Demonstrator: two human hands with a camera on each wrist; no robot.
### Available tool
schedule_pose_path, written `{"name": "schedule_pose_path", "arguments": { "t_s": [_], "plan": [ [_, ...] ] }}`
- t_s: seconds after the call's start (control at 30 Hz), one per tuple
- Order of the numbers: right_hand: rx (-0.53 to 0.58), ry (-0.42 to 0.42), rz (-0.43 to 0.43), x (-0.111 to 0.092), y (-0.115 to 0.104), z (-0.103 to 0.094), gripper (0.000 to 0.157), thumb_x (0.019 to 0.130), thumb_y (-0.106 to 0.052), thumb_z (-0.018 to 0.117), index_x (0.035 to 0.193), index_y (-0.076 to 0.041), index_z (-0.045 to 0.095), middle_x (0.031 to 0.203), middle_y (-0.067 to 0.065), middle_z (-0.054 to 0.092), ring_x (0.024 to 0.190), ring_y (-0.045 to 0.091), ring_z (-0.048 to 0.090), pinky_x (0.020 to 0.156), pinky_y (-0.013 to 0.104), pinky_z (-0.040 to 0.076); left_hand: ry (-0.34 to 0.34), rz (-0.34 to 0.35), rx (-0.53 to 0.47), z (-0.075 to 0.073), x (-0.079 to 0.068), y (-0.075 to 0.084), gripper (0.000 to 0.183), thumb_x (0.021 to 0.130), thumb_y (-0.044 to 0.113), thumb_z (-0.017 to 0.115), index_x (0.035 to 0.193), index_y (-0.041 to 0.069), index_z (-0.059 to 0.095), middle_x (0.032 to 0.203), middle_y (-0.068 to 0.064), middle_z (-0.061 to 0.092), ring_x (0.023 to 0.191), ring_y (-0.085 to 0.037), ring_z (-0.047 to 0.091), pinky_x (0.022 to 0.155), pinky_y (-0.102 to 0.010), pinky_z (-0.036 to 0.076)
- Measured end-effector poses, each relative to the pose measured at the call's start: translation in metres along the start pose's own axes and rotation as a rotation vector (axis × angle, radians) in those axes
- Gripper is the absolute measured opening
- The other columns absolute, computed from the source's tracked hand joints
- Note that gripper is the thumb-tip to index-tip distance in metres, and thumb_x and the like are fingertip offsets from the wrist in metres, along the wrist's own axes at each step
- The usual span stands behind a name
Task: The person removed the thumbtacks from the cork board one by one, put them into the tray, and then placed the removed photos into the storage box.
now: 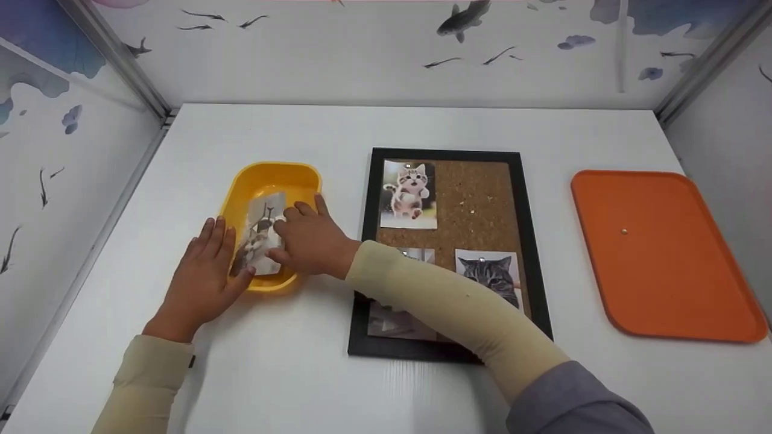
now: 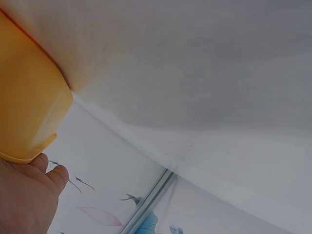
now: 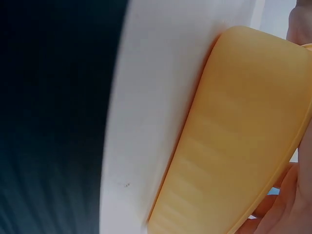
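A yellow plastic tub (image 1: 274, 170) stands on the left of the table, with a cat photo (image 1: 265, 232) in it whose surface shines. Along the tub's left rim rests my left hand (image 1: 202, 280), its fingers straight and the thumb pointing across the near corner. My right hand (image 1: 316, 241) reaches over the right rim. Its thumb and bent forefinger lie apart at the photo's right edge, and no pinch on it shows. In the left wrist view, fingers (image 2: 56, 178) touch the tub's rim; the right wrist view mostly shows the tub's outer wall (image 3: 234, 131).
Under my right forearm lies a black-framed cork board (image 1: 470, 199) bearing a kitten photo (image 1: 410, 193), a grey tabby photo (image 1: 491, 274) and another, partly hidden photo (image 1: 398, 322). An orange tray (image 1: 669, 271) at the right carries one small shiny pin (image 1: 624, 231). Printed panels enclose the table.
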State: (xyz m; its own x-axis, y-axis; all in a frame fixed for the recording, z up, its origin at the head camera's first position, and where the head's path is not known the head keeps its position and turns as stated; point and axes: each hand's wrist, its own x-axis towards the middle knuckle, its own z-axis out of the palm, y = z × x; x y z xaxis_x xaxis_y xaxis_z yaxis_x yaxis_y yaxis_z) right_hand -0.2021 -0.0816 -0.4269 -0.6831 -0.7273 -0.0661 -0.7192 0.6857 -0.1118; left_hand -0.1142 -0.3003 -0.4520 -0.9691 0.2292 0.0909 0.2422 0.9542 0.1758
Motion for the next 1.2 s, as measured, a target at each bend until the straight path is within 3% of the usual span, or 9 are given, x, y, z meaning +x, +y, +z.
{"name": "schedule_pose_path", "arguments": {
  "t_s": [0.6, 0.83, 1.03, 1.2],
  "plan": [
    [-0.051, 0.074, -0.071, -0.004, 0.016, -0.004, 0.062, 0.1, -0.063, 0.038, 0.142, -0.021, 0.052, 0.148, 0.004, 0.045, 0.144, 0.027, 0.028, 0.119, 0.055, 0.011, -0.049, -0.027, -0.022, -0.005, 0.001, 0.004, 0.081, 0.101, 0.051, 0.041, 0.154, -0.006, 0.017, 0.163, -0.021, 0.01, 0.151, -0.035, 0.001, 0.119, -0.054, 0.008],
    [-0.087, 0.153, -0.13, -0.02, 0.042, -0.015, 0.056, 0.101, -0.06, 0.038, 0.132, -0.016, 0.055, 0.146, 0.008, 0.044, 0.143, 0.029, 0.031, 0.117, 0.055, 0.017, -0.045, -0.028, -0.028, -0.004, 0.002, 0.004, 0.082, 0.101, 0.052, 0.041, 0.154, -0.006, 0.017, 0.164, -0.021, 0.009, 0.151, -0.033, -0.001, 0.119, -0.053, 0.009],
    [-0.108, 0.187, -0.126, -0.037, 0.068, -0.028, 0.06, 0.102, -0.06, 0.036, 0.139, -0.015, 0.05, 0.149, 0.01, 0.042, 0.144, 0.03, 0.029, 0.118, 0.054, 0.015, -0.016, -0.001, -0.027, 0.0, 0.001, 0.0, 0.082, 0.102, 0.051, 0.042, 0.154, -0.008, 0.018, 0.163, -0.023, 0.011, 0.151, -0.035, 0.001, 0.119, -0.054, 0.01],
    [-0.147, 0.198, -0.105, -0.053, 0.089, -0.036, 0.062, 0.102, -0.06, 0.037, 0.142, -0.013, 0.049, 0.15, 0.011, 0.041, 0.145, 0.03, 0.028, 0.119, 0.051, 0.016, -0.031, -0.011, -0.041, -0.002, 0.001, 0.001, 0.084, 0.101, 0.053, 0.041, 0.154, -0.007, 0.016, 0.163, -0.023, 0.01, 0.151, -0.034, 0.0, 0.119, -0.054, 0.009]
  ]
}}
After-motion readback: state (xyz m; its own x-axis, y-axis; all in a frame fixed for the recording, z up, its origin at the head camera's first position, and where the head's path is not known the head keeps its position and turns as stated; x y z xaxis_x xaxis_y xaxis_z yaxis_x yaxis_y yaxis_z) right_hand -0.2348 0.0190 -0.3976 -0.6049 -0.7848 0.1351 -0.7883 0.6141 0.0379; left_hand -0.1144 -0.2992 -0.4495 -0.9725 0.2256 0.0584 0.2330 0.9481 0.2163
